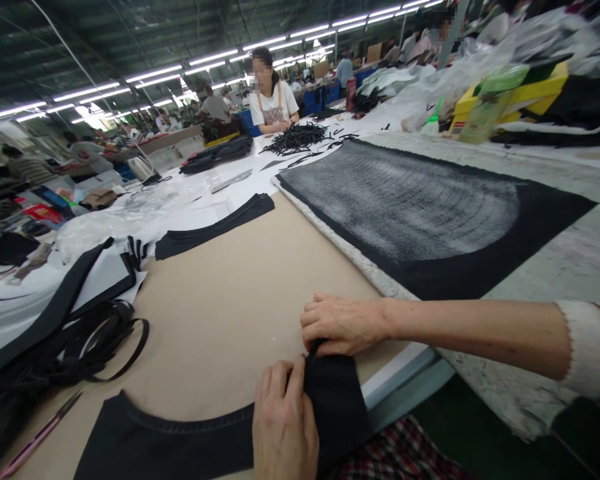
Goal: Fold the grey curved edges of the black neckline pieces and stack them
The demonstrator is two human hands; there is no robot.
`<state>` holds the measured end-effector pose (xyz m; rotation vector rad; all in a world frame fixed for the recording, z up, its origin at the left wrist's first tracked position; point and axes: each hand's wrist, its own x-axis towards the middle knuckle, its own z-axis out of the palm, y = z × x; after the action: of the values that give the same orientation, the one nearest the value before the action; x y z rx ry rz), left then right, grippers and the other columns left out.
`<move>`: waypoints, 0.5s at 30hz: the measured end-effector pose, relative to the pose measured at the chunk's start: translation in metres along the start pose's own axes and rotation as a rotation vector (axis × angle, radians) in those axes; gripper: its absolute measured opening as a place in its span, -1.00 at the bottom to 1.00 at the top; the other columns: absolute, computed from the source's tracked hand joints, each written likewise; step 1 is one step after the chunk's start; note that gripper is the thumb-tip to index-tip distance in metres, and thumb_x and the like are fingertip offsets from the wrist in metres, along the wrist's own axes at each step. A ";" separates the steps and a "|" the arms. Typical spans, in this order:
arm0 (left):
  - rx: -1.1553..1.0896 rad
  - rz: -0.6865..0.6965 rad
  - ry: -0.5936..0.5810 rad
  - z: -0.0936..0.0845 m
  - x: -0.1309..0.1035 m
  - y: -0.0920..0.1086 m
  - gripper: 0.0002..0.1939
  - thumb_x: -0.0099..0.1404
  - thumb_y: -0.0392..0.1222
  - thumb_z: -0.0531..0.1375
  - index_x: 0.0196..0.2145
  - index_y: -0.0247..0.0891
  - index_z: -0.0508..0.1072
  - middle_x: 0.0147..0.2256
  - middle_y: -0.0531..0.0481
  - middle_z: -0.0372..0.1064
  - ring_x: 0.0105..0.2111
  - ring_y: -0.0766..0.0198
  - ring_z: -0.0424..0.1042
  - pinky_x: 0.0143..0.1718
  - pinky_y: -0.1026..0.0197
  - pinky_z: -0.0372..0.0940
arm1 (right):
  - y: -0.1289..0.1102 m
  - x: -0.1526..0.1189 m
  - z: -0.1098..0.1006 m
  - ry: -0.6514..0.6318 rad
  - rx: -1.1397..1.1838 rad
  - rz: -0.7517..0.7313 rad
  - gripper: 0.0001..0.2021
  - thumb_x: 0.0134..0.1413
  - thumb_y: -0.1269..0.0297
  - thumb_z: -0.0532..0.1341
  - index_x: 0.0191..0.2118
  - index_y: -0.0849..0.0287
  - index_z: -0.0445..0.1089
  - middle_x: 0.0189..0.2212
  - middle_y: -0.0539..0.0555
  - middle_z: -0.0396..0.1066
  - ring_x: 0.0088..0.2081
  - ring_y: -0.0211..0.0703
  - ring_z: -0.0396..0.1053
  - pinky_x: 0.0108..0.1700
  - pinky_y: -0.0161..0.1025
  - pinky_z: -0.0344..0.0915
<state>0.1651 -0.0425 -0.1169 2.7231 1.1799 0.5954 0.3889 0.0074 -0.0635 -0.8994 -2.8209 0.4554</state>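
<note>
A black fabric piece with a curved, notched edge lies at the front of the brown tabletop. My left hand rests on this fabric, its fingers extended and pointing away from me. Just beyond it, my right hand has its fingers curled down at the fabric's upper edge, pinching a bit of black material there. The fingertips of my right hand are partly hidden. Farther back on the tabletop lies another curved black piece.
Black straps and pink-handled scissors lie at left. At right, a large black sheet with whitish marks covers a pale board. A person sits behind a pile of black strips. A yellow box stands at the back right.
</note>
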 end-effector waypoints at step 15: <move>0.299 0.216 -0.006 -0.002 0.003 0.007 -0.54 0.19 -0.46 0.05 0.06 -0.40 0.33 -0.21 -0.08 0.36 -0.22 0.14 0.27 -0.15 0.09 0.23 | 0.002 -0.010 0.011 0.099 -0.142 -0.103 -0.91 0.20 0.29 0.14 -0.32 0.13 0.33 -0.34 -0.01 0.38 -0.26 -0.18 0.22 -0.23 -0.17 -0.03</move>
<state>0.1710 -0.0450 -0.1123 3.1300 1.0565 0.4642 0.3960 0.0003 -0.0752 -0.7727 -2.8193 0.1942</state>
